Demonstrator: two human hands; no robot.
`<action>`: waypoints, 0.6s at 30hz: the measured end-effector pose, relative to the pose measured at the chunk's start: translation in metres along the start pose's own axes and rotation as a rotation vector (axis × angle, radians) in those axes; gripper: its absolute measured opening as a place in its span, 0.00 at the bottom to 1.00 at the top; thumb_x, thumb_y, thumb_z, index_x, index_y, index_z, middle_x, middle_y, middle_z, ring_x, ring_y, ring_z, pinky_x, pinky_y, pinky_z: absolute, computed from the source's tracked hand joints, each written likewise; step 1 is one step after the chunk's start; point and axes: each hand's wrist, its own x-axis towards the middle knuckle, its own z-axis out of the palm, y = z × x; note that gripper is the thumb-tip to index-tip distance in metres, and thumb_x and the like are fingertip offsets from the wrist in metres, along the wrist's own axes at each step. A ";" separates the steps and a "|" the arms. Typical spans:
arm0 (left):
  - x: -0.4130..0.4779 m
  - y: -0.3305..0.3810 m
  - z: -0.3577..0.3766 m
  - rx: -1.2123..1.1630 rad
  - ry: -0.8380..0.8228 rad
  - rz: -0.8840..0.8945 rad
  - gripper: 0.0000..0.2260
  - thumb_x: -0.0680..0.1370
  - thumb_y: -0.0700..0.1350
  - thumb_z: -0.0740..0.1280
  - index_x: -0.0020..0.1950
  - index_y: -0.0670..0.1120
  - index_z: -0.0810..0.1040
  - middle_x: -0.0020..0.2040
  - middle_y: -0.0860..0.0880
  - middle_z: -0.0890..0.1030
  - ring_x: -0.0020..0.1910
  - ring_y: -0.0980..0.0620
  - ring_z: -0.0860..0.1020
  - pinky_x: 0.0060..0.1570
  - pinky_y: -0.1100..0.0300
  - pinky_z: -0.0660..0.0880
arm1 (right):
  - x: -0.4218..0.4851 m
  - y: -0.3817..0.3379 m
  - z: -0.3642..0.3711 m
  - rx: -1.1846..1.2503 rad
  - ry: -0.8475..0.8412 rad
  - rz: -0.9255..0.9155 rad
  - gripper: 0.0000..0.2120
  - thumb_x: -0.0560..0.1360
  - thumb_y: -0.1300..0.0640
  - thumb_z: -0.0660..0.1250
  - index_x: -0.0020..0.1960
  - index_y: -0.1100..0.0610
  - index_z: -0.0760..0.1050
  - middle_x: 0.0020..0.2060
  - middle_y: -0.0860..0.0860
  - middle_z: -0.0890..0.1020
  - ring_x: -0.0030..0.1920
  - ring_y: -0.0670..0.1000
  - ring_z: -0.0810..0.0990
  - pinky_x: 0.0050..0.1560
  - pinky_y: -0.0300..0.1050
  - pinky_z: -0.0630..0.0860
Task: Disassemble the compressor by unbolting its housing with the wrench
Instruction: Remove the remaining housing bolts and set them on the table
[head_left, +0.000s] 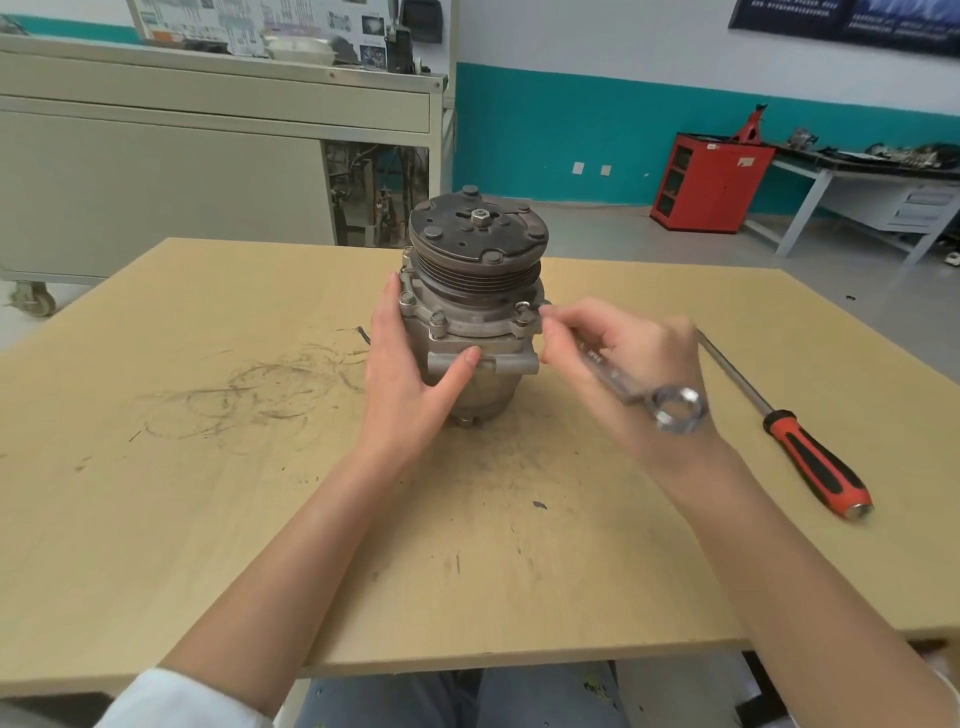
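Working on: a housing bolt at the right front of the grey cast-metal compressor with the dark ribbed pulley on top (475, 306), which stands upright near the middle of the scuffed pale wooden tabletop (208, 493).
Left hand: the left hand (410, 364) cups the left flank of the body, thumb laid across the front lug, bracing it against turning.
Right hand: the right hand (618, 364) is closed around the shank of the shiny steel combination wrench (613, 371); the ring end juts out toward the wrist, and the far end reaches the bolt head on the right flange ear (524, 312).
Wrench seating: it looks engaged on that bolt, but fingertips hide the jaw, so I cannot tell whether it sits square.
Other bolts: two washer-headed flange bolts (421, 309) on the left front are in place, apparently not yet undone.
Step judged: early in unbolting; the housing halves are closed together.
Next move calls for: a firm sweep of the handle while the left hand resists, then resetting the wrench for another bite.
Spare tool: a long screwdriver with a red-and-black handle (789, 431) lies on the table, right of the hand and apart from it.
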 end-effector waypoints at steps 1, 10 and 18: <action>0.000 0.000 0.000 0.000 0.000 0.000 0.43 0.73 0.59 0.68 0.80 0.49 0.48 0.77 0.51 0.59 0.76 0.55 0.59 0.73 0.44 0.62 | -0.004 0.000 0.003 -0.066 0.023 -0.065 0.05 0.72 0.65 0.68 0.42 0.65 0.82 0.30 0.55 0.83 0.29 0.52 0.80 0.31 0.45 0.75; 0.001 -0.001 0.000 -0.005 -0.001 -0.006 0.44 0.71 0.64 0.66 0.80 0.50 0.49 0.77 0.51 0.59 0.75 0.55 0.59 0.73 0.44 0.62 | 0.008 0.077 -0.012 0.762 -0.280 0.379 0.14 0.75 0.68 0.61 0.49 0.54 0.83 0.40 0.51 0.86 0.45 0.50 0.84 0.48 0.39 0.78; 0.001 -0.002 0.000 -0.015 -0.007 -0.011 0.45 0.71 0.64 0.66 0.80 0.51 0.48 0.77 0.54 0.58 0.76 0.56 0.59 0.73 0.45 0.62 | 0.033 0.079 -0.010 0.800 -0.252 0.496 0.12 0.74 0.61 0.61 0.44 0.55 0.84 0.35 0.54 0.85 0.37 0.53 0.83 0.41 0.41 0.79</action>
